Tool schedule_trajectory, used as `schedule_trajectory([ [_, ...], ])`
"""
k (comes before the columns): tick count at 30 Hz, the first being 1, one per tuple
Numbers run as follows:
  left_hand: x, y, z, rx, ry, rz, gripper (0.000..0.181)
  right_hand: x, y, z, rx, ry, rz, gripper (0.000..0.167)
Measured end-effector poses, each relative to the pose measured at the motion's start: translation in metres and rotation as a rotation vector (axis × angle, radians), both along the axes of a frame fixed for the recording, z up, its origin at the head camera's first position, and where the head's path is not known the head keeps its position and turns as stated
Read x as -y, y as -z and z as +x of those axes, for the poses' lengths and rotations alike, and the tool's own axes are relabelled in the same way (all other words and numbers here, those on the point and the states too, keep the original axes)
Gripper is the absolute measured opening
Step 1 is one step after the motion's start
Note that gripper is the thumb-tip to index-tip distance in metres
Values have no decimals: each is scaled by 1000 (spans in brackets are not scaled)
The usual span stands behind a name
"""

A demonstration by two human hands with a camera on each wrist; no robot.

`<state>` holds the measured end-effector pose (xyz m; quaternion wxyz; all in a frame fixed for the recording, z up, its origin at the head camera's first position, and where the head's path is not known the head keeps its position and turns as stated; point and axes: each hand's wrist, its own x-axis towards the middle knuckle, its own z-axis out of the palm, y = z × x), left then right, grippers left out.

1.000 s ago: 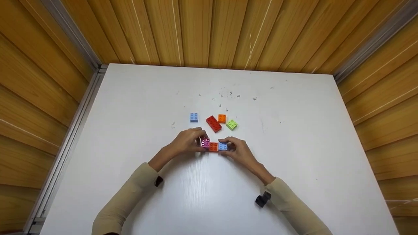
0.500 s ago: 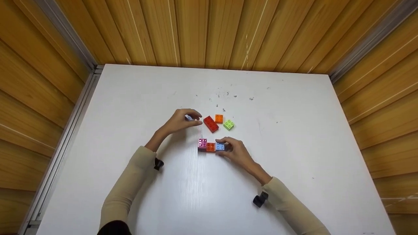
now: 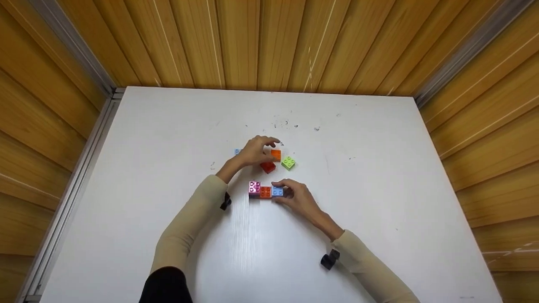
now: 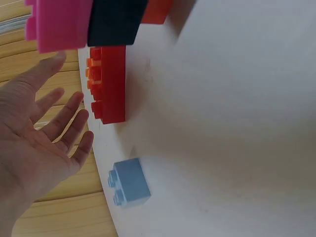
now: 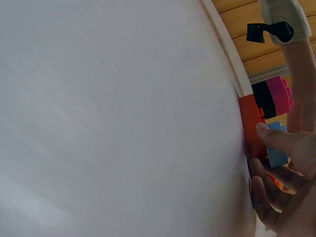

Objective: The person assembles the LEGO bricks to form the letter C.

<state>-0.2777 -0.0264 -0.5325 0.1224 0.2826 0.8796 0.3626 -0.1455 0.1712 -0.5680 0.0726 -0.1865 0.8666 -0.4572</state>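
Observation:
My right hand (image 3: pixel 300 198) pinches the light blue brick (image 3: pixel 277 191) at the right end of a small assembly on the table. An orange-red brick (image 5: pixel 251 118) forms its base. At the other end, a pink brick (image 3: pixel 254 187) sits on a black one (image 5: pixel 264 98). Farther back, my left hand (image 3: pixel 254 151) hovers with relaxed, spread fingers and nothing between them. Below it lies a long red brick (image 3: pixel 268 168), partly hidden in the head view. Close to its thumb is an orange brick (image 3: pixel 276 154).
A lime green brick (image 3: pixel 288 163) lies right of the orange one. Another light blue brick (image 4: pixel 131 181) stands to the left, mostly covered by the left hand in the head view. The white table (image 3: pixel 362 198) meets wood-patterned walls (image 3: pixel 236 42) at the back.
My left hand has let go of the pink end of the assembly, gone back over the loose light blue brick, then moved right over the red brick. My right hand keeps its grip.

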Motion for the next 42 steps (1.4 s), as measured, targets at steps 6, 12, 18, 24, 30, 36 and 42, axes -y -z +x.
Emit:
schedule_trajectory([
  [6,-6,7,3,-26,-41,-91,45,4,2,1,-14,8,-9,37],
  [12,-7,11,3,-45,-107,-158,42,5,2,1,-22,5,-14,38],
  [18,-6,13,3,-32,-141,-141,41,7,2,2,-41,-9,-23,38],
  [24,-5,14,3,-50,-177,-132,38,10,4,1,-53,-19,-26,38],
  [30,0,8,1,-71,-174,-100,39,11,6,0,-42,-14,-17,38],
  [36,9,-15,2,-58,-149,19,37,8,4,0,-29,-12,-8,38],
  [42,19,-34,12,-2,-85,111,39,2,3,2,-11,8,-5,37],
])
